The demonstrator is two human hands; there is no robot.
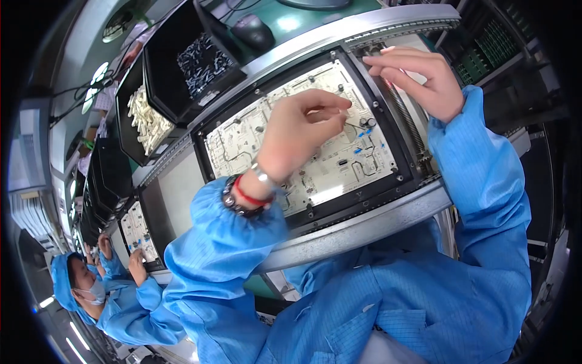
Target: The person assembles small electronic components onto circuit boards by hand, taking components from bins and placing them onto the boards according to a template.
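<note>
My left hand [303, 130] hovers over a white circuit board [330, 185] seated in a black frame [379, 188]. Its thumb and fingers close in a pinch near the board's upper right; whatever is between the tips is too small or hidden to name. Small blue parts [362, 142] and dark round capacitors [367, 122] stand on the board close to that hand. Beyond the frame's right edge, my right hand [427, 79] is held over the rail with its fingers stretched out, and I see nothing in it.
Black bins hold pale connectors [147, 121] and dark pin-like parts [206, 64] at the upper left. A black mouse [253, 32] lies behind the metal conveyor rail [357, 227]. A threaded rod [403, 109] runs beside the frame. At far left, a co-worker [109, 297] handles another board [135, 225].
</note>
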